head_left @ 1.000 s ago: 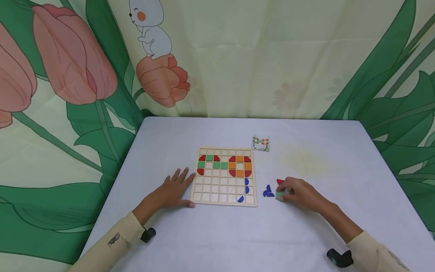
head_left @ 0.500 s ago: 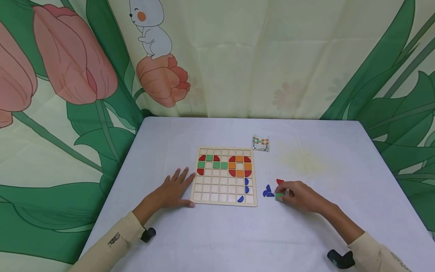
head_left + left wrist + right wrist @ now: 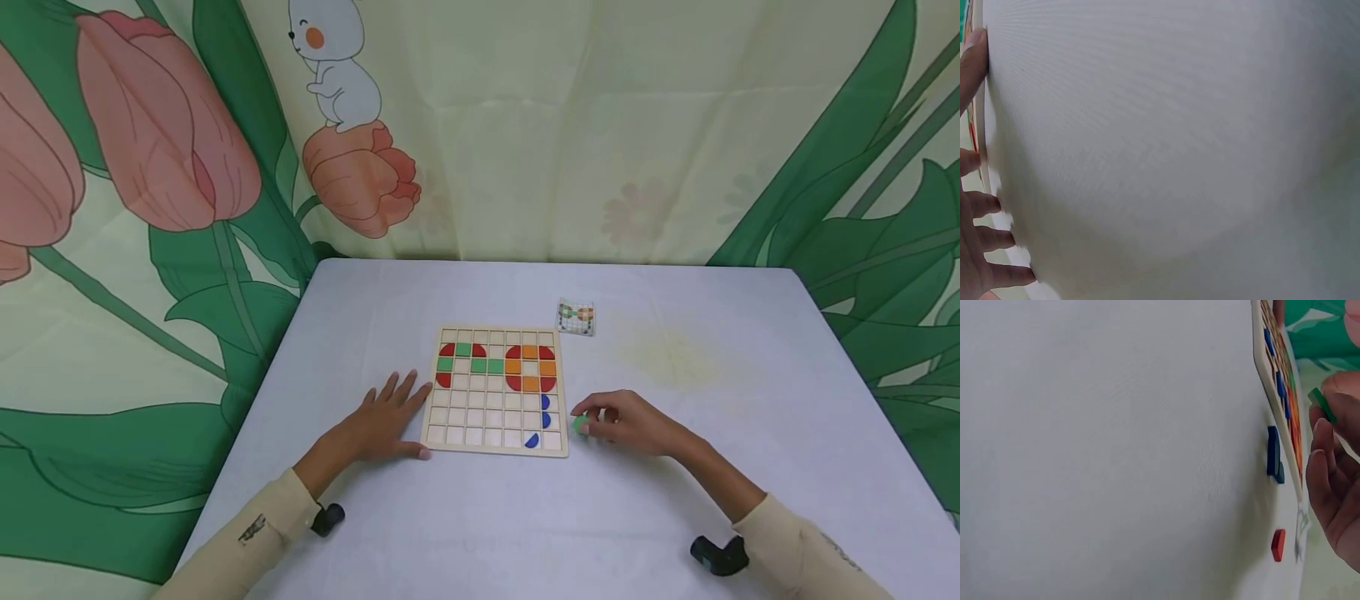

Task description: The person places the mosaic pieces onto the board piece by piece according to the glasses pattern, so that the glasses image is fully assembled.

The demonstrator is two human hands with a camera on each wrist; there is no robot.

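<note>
A wooden grid board point(image 3: 483, 417) lies on the white table, with red, green, orange and several blue pieces in its cells. Spread along the board's left edge, the fingers of my left hand point(image 3: 386, 423) are straight, thumb at the near corner. Between thumb and fingertips my right hand point(image 3: 636, 422) pinches a small green square tile point(image 3: 1322, 405), raised off the table just right of the board. Below that hand, the right wrist view has loose blue pieces point(image 3: 1274, 452) and a red piece point(image 3: 1279, 545) on the cloth; the hand hides them in the head view.
Behind the board's far right corner lies a small patterned card point(image 3: 576, 317) showing a coloured grid. A cloth with printed tulips point(image 3: 168, 125) hangs behind the table point(image 3: 712, 333). Dark wrist cameras sit at both sleeves.
My right hand has lifted the green tile from the spot beside the loose pieces and moved left toward the board. The left hand stays in place.
</note>
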